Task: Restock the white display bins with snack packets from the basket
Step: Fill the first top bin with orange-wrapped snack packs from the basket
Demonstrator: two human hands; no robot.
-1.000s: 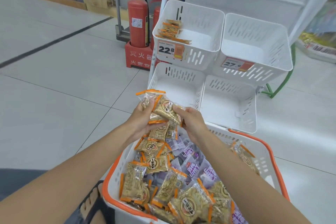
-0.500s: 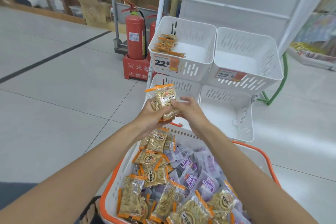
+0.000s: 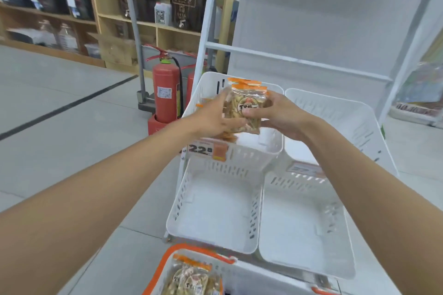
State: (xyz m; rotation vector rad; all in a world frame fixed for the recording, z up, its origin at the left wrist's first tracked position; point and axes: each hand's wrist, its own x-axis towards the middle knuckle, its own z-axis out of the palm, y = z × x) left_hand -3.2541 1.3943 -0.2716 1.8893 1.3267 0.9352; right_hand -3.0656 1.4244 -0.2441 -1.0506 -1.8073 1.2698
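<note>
Both hands hold a stack of clear snack packets point(image 3: 245, 105) with orange tops over the upper left white bin point(image 3: 259, 148), which carries a 22.8 price tag. My left hand point(image 3: 217, 118) grips the stack from the left and below. On the right side, my right hand point(image 3: 279, 115) pinches it with thumb and fingers. A few orange packets lie in that bin, mostly hidden behind my left hand. The orange-rimmed basket point(image 3: 167, 261) sits at the bottom edge with more packets point(image 3: 191, 280) inside.
Three other white bins, upper right point(image 3: 347, 122), lower left point(image 3: 215, 211) and lower right point(image 3: 306, 230), hold nothing. A red fire extinguisher point(image 3: 166, 93) and a metal trolley frame point(image 3: 143, 98) stand left of the rack. Wooden shelves line the back wall.
Both hands have lifted the packet stack out of the basket and carried it forward and up, over the upper left bin. The view has tilted up, leaving only the basket's near end visible.
</note>
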